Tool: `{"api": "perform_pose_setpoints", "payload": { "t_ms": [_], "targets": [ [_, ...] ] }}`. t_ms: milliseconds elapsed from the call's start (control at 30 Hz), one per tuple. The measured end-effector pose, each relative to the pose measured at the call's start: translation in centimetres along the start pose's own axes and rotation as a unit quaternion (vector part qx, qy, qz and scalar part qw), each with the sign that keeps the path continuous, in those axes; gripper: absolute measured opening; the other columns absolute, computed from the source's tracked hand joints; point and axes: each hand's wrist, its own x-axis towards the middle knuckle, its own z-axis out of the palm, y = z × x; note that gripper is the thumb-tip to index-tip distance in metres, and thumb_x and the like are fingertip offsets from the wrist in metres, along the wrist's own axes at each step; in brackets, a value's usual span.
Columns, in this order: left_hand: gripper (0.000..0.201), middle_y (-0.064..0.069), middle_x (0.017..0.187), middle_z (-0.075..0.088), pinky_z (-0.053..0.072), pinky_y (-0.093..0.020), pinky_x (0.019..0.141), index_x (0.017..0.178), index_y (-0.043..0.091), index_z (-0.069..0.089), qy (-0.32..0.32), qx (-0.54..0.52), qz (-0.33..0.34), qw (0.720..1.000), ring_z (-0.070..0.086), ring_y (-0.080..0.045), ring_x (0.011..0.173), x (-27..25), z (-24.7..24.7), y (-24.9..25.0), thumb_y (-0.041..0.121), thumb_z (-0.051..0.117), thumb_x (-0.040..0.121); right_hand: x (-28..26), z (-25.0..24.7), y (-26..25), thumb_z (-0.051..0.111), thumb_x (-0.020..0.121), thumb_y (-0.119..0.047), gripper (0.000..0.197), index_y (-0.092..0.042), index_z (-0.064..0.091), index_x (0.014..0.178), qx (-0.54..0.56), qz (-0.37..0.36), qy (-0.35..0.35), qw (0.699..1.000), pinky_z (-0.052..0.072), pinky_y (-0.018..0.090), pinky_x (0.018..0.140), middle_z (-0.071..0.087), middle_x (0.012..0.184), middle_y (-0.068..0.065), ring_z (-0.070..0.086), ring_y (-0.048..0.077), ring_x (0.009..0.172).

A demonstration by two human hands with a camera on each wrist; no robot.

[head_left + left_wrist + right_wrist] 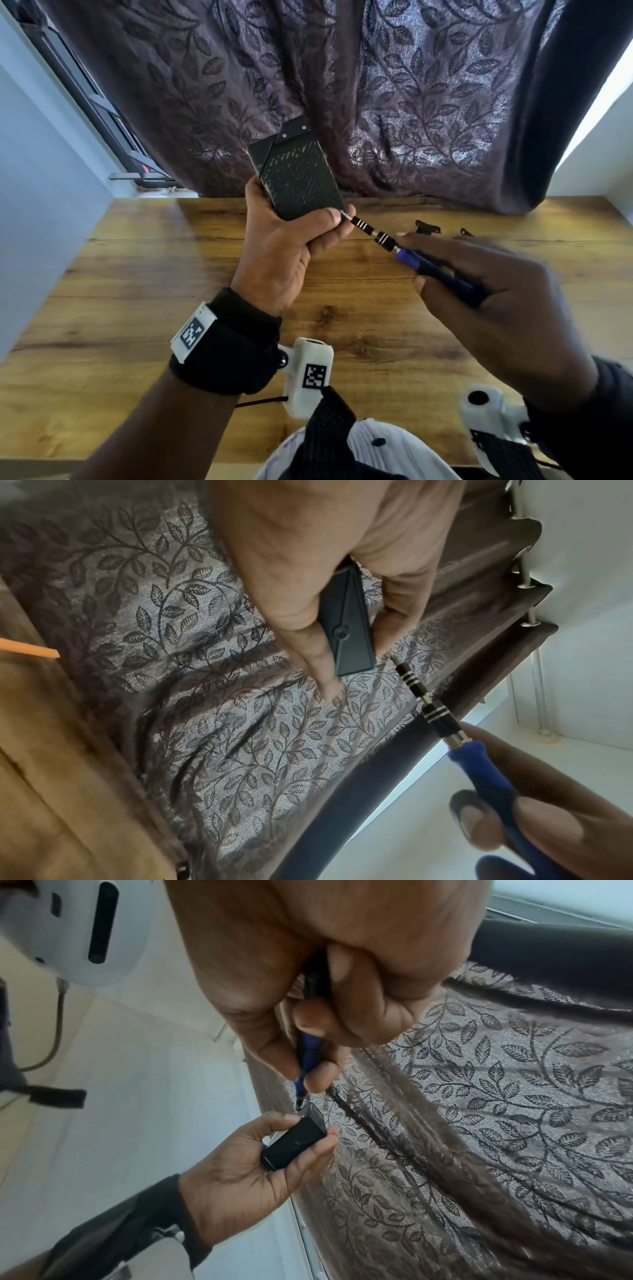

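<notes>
Fingers (316, 1146) of left hand (284, 250) curled round black case (299, 178), thumb across its lower end; case held tilted above wooden table (137, 274). Right hand (496, 291), right of case, fingers clamped on blue handle of screwdriver (407, 255). Banded shaft slanted up-left, tip at case's lower right corner. Small black parts (426, 228) lay on table right of case. Leaf-pattern curtain (428, 102) hung behind case.
</notes>
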Motion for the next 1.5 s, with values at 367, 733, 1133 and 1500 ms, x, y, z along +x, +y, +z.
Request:
{"api": "perform_pose_setpoints", "payload": {
  "t_ms": [367,733,1133,1500],
  "targets": [
    [0.074,-0.043,0.135,0.047,0.062,-0.042,0.077,0.14,0.015,0.031,-0.004,0.005,0.017,1.0,0.067,-0.058,0.106,0.4,-0.6,0.1,-0.02,0.064,0.082,0.3,0.7,-0.2,0.073,0.084,-0.004,0.044,-0.027,0.071,0.122,-0.005,0.008,-0.014,1.0,0.043,0.008,0.06,0.067,0.092,-0.025,0.062,0.01,0.072],
    [0.072,-0.024,0.116,0.06,0.062,-0.043,0.077,0.134,0.017,0.033,0.021,0.032,0.025,0.999,0.071,-0.052,0.1,0.3,-0.5,-0.5,-0.023,0.063,0.083,0.2,0.6,-0.2,0.074,0.082,0.002,0.044,-0.021,0.073,0.12,-0.023,0.001,-0.009,1.0,0.039,0.002,0.061,0.067,0.092,-0.025,0.061,-0.001,0.072],
    [0.039,-0.002,0.136,0.064,0.062,-0.048,0.087,0.137,0.018,0.048,0.055,0.115,0.018,0.992,0.066,-0.026,0.123,0.2,0.2,0.7,0.022,0.062,0.1,1.9,-0.8,-3.3,0.062,0.089,-0.013,0.034,-0.025,0.065,0.121,-0.331,-0.065,-0.1,0.936,0.051,0.036,0.044,0.066,0.091,-0.008,0.064,0.029,0.059],
    [0.03,0.0,0.121,0.066,0.058,-0.064,0.089,0.116,0.03,0.053,0.055,0.23,0.12,0.964,0.065,-0.029,0.116,0.2,0.0,1.8,0.038,0.067,0.09,2.2,-0.1,-3.7,0.047,0.099,-0.037,0.034,-0.017,0.065,0.079,-0.32,-0.053,-0.039,0.945,0.039,0.028,0.045,0.058,0.063,-0.003,0.054,0.027,0.048]
  ]
}}
